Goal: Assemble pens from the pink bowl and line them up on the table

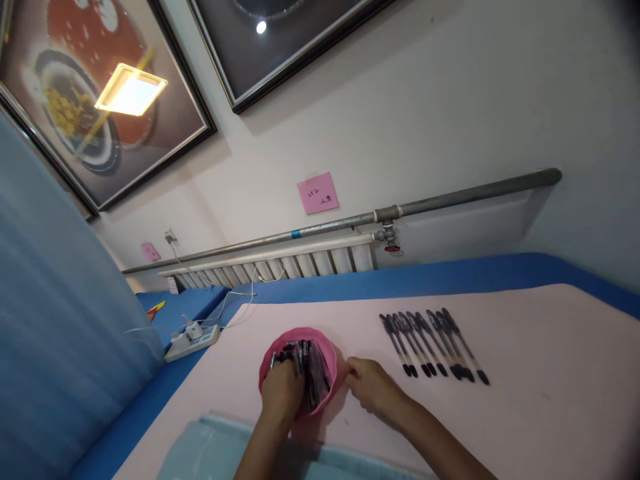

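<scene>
A pink round basket (330, 353) on the pale table cover holds a bundle of black and clear pens (313, 383). My left hand (283, 390) reaches over its near left rim, fingers curled down among the pens. Its fingertips are hidden there, so what they grip cannot be made out. Just right of the basket, my right hand (370, 387) is closed in a pinch by the basket's side. Whether it holds the basket's edge or something small is unclear. To the right lies a slanting row of several black-ended pens (435, 343), side by side.
A folded light-blue cloth (200, 450) lies at the near edge. On the left are a blue curtain (65, 300) and a white power strip (193, 343) with plugs and cables. Behind the table run a radiator (320, 263) and a metal pipe (450, 200) along the wall.
</scene>
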### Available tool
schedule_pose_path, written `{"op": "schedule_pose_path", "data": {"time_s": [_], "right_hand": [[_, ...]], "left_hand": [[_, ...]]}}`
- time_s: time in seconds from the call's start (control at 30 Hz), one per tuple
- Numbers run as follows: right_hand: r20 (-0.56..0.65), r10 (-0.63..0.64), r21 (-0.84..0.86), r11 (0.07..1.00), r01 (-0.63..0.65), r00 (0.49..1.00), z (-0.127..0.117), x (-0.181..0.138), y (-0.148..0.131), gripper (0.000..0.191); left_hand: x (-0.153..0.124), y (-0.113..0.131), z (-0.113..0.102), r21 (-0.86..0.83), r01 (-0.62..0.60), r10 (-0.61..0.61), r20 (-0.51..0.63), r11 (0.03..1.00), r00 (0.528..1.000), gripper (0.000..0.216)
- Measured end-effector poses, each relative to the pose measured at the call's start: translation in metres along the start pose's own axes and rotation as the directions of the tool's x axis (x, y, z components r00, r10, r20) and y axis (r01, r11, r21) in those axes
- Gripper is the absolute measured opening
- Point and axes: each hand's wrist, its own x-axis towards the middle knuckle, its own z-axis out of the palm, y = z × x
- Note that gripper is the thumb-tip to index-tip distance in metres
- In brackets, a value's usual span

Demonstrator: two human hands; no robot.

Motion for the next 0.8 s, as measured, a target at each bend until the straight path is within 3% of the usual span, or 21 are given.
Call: {"op": "schedule_pose_path", "data": {"time_s": [0.37, 0.63, 0.8], "right_hand": [[0.002, 0.006, 0.041, 0.999, -0.006, 1.0, 0.004, 0.001, 0.0, 0.017], [-0.07, -0.043, 0.188, 0.981, 0.056, 0.997, -0.002, 0.001, -0.007, 0.017], [0.019, -0.152, 0.387, 0.912, 0.132, 0.988, -0.003, -0.012, -0.03, 0.015]], "left_hand": [[-0.005, 0.008, 0.0, 0.039, 0.069, -0.069, -0.003, 0.997, 0.998, 0.028], [-0.013, -0.012, -0.021, -0.25, 0.041, -0.061, -0.072, 0.967, 0.996, 0.029], [-0.037, 0.018, -0.017, -0.392, -0.075, 0.027, -0.128, 0.917, 0.991, 0.022]]}}
